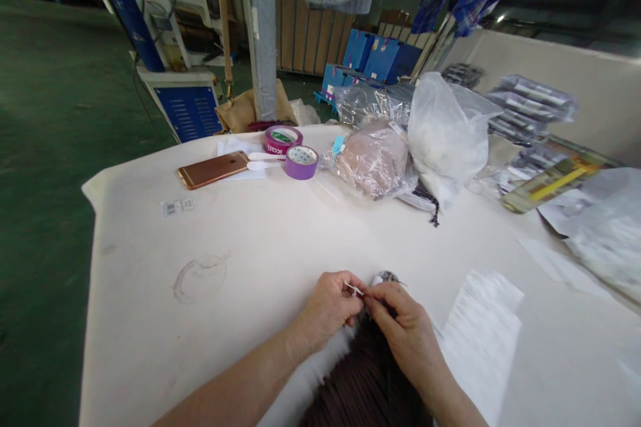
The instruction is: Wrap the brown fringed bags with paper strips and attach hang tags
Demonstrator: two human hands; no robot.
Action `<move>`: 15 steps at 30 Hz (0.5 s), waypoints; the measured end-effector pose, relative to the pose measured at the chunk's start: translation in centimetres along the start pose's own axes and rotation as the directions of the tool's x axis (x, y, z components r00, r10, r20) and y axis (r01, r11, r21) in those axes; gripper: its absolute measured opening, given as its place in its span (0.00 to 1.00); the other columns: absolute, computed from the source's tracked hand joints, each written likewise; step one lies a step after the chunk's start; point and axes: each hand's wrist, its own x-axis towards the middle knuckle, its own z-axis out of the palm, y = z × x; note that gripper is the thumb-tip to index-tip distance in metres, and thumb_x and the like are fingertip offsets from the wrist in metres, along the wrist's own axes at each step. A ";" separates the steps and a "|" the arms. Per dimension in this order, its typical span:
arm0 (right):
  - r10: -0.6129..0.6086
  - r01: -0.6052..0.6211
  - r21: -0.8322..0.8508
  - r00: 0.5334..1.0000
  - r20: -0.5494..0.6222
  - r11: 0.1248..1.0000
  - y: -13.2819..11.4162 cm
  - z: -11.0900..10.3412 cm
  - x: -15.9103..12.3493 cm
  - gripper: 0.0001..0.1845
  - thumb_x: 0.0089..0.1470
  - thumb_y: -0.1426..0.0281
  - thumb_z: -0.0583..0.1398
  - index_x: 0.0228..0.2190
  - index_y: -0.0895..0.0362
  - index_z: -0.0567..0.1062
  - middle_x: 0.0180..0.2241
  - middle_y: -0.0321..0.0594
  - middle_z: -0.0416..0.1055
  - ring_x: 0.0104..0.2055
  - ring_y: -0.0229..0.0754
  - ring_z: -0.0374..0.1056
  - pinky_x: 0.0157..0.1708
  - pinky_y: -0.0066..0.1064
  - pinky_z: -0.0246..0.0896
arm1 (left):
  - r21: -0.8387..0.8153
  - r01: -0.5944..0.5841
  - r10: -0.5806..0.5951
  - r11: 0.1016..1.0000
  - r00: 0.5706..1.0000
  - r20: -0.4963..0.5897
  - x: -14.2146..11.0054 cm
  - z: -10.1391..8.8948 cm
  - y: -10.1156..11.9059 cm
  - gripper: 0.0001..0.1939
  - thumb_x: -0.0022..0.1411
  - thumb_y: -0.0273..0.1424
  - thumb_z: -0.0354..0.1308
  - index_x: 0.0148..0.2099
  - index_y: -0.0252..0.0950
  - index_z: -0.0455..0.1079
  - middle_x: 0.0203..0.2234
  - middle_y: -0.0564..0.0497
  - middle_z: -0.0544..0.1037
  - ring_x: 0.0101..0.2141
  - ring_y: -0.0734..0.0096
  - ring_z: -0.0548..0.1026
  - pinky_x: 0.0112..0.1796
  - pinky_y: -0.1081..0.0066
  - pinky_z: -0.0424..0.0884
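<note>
My left hand (334,300) is closed, thumb and forefinger pinched on a thin white string or strip (353,289). From the other side my right hand (403,317) pinches the end of the same strip, its fingertips meeting those of the left. Below both hands lies a dark brown, finely streaked piece (370,373), either pleated cloth or long strands; I cannot tell which. A white fluffy edge (320,363) runs along its left side. Just behind the fingertips shows a small grey and black bunched part (388,277), partly hidden by my right hand.
On the white table (135,267) lie a phone (213,169), two tape rolls (301,162), a barcode label (178,206) and white sheets (483,340). Clear bags with a pinkish-beige item (373,159) and a white plastic bag (445,137) stand behind. A metal post (263,33) rises beyond the far edge.
</note>
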 end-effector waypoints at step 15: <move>0.004 -0.004 -0.013 1.000 -0.012 1.000 -0.6 -0.3 0.1 0.10 0.53 0.67 0.53 0.25 0.56 0.71 0.26 0.37 0.66 0.28 0.38 0.62 0.28 0.28 0.58 | -0.019 0.023 -0.021 1.000 0.996 0.087 -0.3 -0.5 1.0 0.07 0.34 0.28 0.53 0.23 0.32 0.64 0.13 0.57 0.63 0.16 0.79 0.59 0.18 0.77 0.53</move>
